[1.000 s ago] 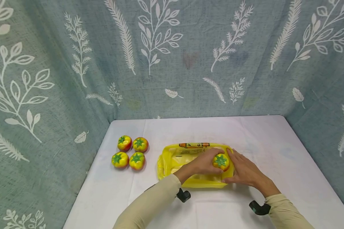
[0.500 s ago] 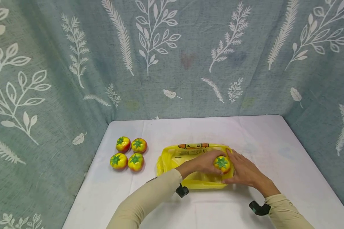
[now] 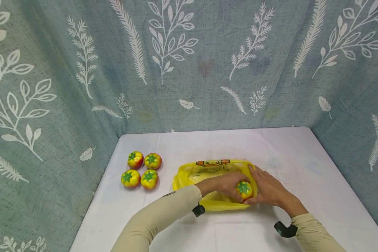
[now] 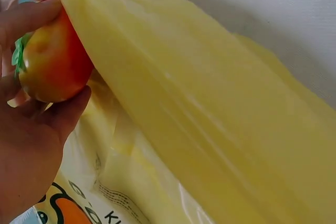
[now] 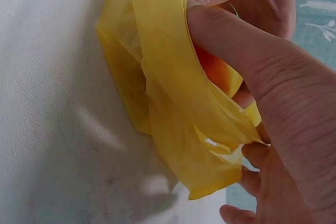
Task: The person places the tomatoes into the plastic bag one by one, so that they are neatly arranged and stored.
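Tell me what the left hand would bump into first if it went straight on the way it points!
Probably the yellow bag, at its end nearest the right hand. The fruit in the left hand looks very close to it, though depth is unclear.

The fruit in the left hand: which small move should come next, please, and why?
Probably the left hand should lower the fruit a little deeper into the yellow bag. The fruit is gripped at the bag's open mouth, and the right hand holds the bag's edge beside it, so the way down seems open.
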The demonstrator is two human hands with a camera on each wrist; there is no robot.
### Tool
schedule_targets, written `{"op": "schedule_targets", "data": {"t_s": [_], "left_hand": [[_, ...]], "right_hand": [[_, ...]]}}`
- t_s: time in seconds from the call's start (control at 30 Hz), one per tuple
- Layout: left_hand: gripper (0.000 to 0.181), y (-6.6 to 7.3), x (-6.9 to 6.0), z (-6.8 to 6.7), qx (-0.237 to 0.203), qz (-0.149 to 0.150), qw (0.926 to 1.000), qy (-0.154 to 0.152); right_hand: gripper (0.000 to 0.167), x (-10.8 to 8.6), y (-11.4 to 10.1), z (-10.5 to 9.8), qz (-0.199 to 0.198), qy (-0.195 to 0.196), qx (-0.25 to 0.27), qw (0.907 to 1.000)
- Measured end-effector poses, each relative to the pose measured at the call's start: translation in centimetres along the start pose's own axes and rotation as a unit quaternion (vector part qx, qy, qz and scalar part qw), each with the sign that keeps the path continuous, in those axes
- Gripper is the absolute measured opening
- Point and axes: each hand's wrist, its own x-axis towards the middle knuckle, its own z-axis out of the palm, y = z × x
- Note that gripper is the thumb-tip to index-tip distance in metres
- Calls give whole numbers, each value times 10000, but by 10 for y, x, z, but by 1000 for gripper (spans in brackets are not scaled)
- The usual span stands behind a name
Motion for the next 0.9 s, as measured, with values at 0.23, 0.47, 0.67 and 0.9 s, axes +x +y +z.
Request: {"op": "schedule_targets", "data": {"t_s": [0.23, 0.47, 0.67, 0.9], "left_hand": [[68, 0, -1, 5, 82, -123, 9998, -104], [68, 0, 0, 7, 105, -106, 9997, -171], [68, -1, 1, 9, 45, 34, 9998, -168], [68, 0, -2, 10, 209, 96, 9997, -87]], "right_hand": [[132, -1, 0, 1, 22, -62, 30, 10000], [133, -1, 1, 1, 2, -120, 18, 9999], [135, -1, 2, 2, 31, -162, 71, 9998], [134, -1, 1, 2, 26, -156, 48, 9999]]}}
